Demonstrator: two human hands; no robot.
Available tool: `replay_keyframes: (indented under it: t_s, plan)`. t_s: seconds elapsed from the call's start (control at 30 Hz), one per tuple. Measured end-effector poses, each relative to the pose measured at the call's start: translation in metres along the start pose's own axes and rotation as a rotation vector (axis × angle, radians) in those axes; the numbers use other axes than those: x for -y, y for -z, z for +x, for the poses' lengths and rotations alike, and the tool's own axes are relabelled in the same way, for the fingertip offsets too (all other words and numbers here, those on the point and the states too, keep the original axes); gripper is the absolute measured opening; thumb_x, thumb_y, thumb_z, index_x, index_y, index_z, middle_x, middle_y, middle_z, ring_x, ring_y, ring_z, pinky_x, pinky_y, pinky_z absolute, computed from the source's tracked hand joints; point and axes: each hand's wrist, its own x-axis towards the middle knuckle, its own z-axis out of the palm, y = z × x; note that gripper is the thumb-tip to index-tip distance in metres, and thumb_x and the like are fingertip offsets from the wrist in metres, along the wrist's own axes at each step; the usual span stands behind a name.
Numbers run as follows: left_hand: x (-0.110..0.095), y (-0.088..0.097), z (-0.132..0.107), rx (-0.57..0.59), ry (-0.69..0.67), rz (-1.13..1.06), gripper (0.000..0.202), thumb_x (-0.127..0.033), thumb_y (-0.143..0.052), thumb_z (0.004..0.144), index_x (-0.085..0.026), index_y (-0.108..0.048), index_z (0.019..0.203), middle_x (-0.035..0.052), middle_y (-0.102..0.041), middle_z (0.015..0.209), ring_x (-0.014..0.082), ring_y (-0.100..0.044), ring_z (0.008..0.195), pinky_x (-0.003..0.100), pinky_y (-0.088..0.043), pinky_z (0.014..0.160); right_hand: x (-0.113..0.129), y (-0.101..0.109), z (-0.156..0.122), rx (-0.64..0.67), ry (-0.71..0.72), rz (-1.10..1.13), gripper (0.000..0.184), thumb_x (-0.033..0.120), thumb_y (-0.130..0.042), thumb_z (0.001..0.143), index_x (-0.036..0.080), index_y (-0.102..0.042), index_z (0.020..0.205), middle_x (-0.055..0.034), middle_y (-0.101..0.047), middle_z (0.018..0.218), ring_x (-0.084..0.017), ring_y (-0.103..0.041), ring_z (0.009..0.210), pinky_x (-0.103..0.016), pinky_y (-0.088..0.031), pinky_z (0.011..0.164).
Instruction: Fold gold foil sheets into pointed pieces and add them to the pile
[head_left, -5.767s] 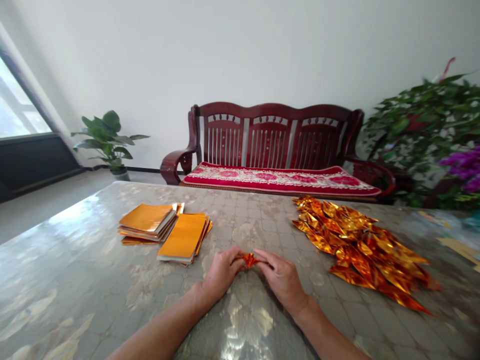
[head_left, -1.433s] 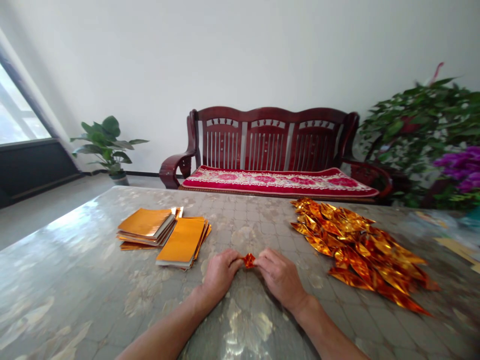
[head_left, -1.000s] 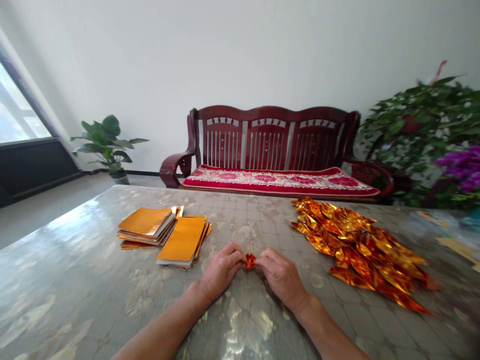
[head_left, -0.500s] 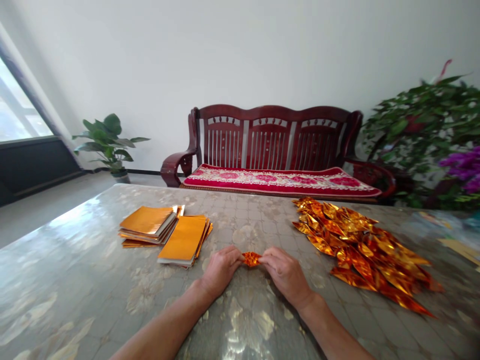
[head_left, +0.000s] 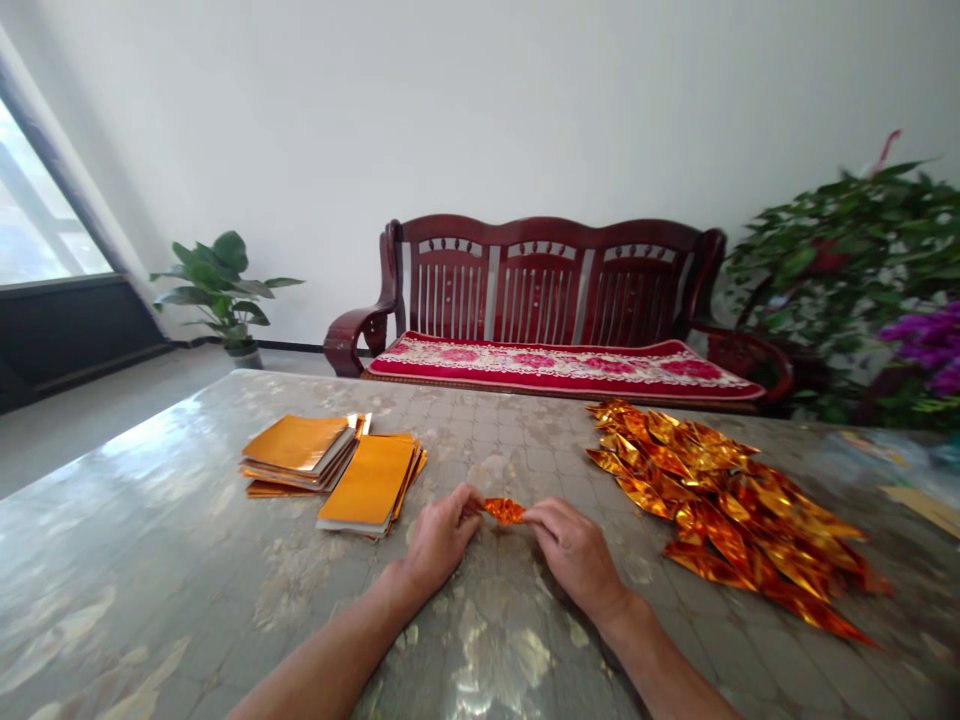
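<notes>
A small folded piece of gold foil paper (head_left: 503,510) is pinched between both hands just above the patterned table (head_left: 187,580). My left hand (head_left: 441,537) grips its left end with closed fingers. My right hand (head_left: 574,552) grips its right end the same way. Two stacks of flat gold paper sheets (head_left: 334,466) lie to the left of my hands. A heap of folded gold foil pieces (head_left: 727,505) is spread to the right.
Behind the table stands a dark red wooden bench (head_left: 547,310) with a red patterned cushion. A potted plant (head_left: 217,290) sits on the floor at back left. Leafy plants with purple flowers (head_left: 862,280) fill the right side.
The foil piece has gone from a crumpled knot to a longer, flatter shape stretched between my fingertips. My hands have drawn slightly apart and lifted a little.
</notes>
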Motion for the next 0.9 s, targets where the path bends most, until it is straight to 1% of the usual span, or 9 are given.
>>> replay_keyframes:
  t_s: [0.1,0.23,0.4,0.57,0.7,0.77,0.9]
  plan:
    - [-0.002,0.0009,-0.0001,-0.008,0.0,-0.027,0.021,-0.012,-0.056,0.08,-0.024,-0.055,0.098,-0.0035,-0.071,0.086,0.0143,-0.069,0.081,0.022,-0.049,0.071,-0.0004,-0.0003,-0.0006,-0.003,-0.018,-0.034,0.02,0.012,-0.05,0.089,0.022,-0.067,0.086,-0.003,-0.067,0.081,-0.018,-0.065,0.078,-0.027,-0.051,0.071]
    - [-0.001,0.0001,0.0009,-0.025,0.019,-0.034,0.021,-0.013,-0.055,0.081,-0.024,-0.051,0.098,-0.0014,-0.072,0.09,0.0156,-0.07,0.084,0.024,-0.05,0.072,0.0004,-0.0004,-0.0004,-0.006,0.004,-0.075,0.02,0.011,-0.049,0.088,0.022,-0.064,0.084,-0.0025,-0.066,0.078,-0.017,-0.065,0.077,-0.027,-0.05,0.07]
    - [0.0012,-0.0018,0.0016,-0.016,0.029,-0.092,0.023,-0.013,-0.055,0.081,-0.024,-0.05,0.1,0.0003,-0.073,0.095,0.0156,-0.071,0.086,0.026,-0.053,0.076,0.0027,-0.0026,-0.0009,-0.028,-0.034,-0.141,0.015,0.012,-0.051,0.085,0.022,-0.06,0.091,-0.002,-0.069,0.081,-0.018,-0.067,0.076,-0.028,-0.05,0.069]
    - [0.0017,-0.002,0.0009,-0.041,0.023,-0.069,0.023,-0.013,-0.055,0.081,-0.023,-0.051,0.101,0.0001,-0.073,0.094,0.0152,-0.07,0.084,0.026,-0.053,0.074,0.0038,-0.0065,-0.0024,-0.028,-0.065,-0.109,0.023,0.01,-0.053,0.081,0.022,-0.058,0.1,-0.0029,-0.072,0.09,-0.019,-0.069,0.082,-0.03,-0.053,0.073]
    - [0.0017,-0.0016,0.0008,-0.043,0.031,-0.023,0.024,-0.012,-0.055,0.08,-0.023,-0.052,0.101,-0.0003,-0.072,0.094,0.0156,-0.07,0.084,0.026,-0.052,0.073,0.0061,-0.0068,-0.0021,-0.041,-0.073,-0.092,0.028,0.008,-0.053,0.078,0.022,-0.059,0.101,-0.0031,-0.072,0.091,-0.019,-0.07,0.082,-0.03,-0.054,0.073]
    - [0.0017,-0.0015,0.0009,-0.038,0.034,-0.013,0.024,-0.012,-0.056,0.08,-0.024,-0.052,0.101,-0.0006,-0.072,0.095,0.0156,-0.07,0.085,0.026,-0.051,0.073,0.0068,-0.0068,-0.0021,-0.045,-0.079,-0.075,0.029,0.008,-0.053,0.077,0.022,-0.059,0.102,-0.0034,-0.073,0.093,-0.019,-0.07,0.082,-0.03,-0.055,0.074]
    - [0.0007,-0.0013,0.0013,-0.039,0.039,0.007,0.024,-0.013,-0.056,0.08,-0.024,-0.053,0.101,-0.0018,-0.073,0.093,0.0145,-0.07,0.081,0.024,-0.05,0.07,0.0062,-0.0075,-0.0029,-0.052,-0.102,-0.034,0.031,0.009,-0.054,0.079,0.022,-0.059,0.106,-0.0039,-0.072,0.096,-0.019,-0.071,0.085,-0.031,-0.056,0.076]
